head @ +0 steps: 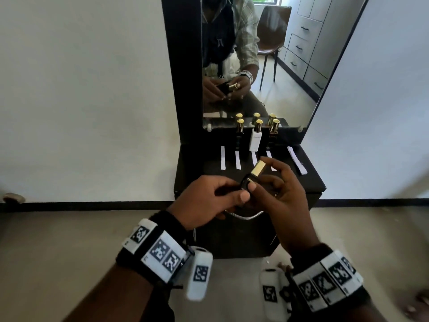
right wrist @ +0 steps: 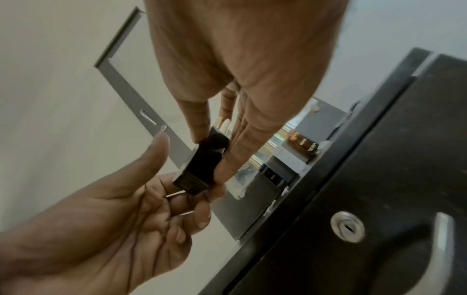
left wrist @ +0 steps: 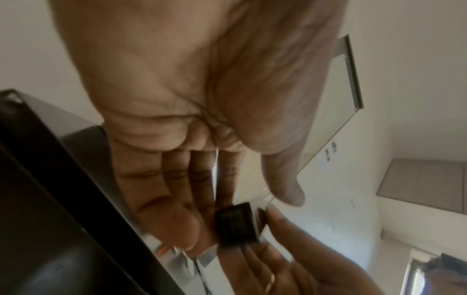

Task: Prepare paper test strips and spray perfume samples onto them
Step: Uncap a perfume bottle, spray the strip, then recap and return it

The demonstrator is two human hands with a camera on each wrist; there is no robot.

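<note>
A black perfume bottle (head: 246,182) with a gold cap (head: 258,168) is tilted in the air above the front of the black cabinet top (head: 199,180). My right hand (head: 282,189) pinches its body between thumb and fingers (right wrist: 235,151). My left hand (head: 209,196) sits under the bottle's base (right wrist: 192,181): its fingertips touch it and its thumb (right wrist: 158,151) is lifted clear. Several white paper strips (head: 222,158) lie side by side on the cabinet top. Behind them stand a black bottle (head: 239,134), a white bottle (head: 256,137) and a brown bottle (head: 273,133), all with gold caps.
A tall mirror (head: 278,73) rises behind the bottles and reflects me, a chair and drawers. The cabinet front has a metal handle (head: 246,216) and a lock (right wrist: 348,229). White walls stand on both sides, with pale floor below.
</note>
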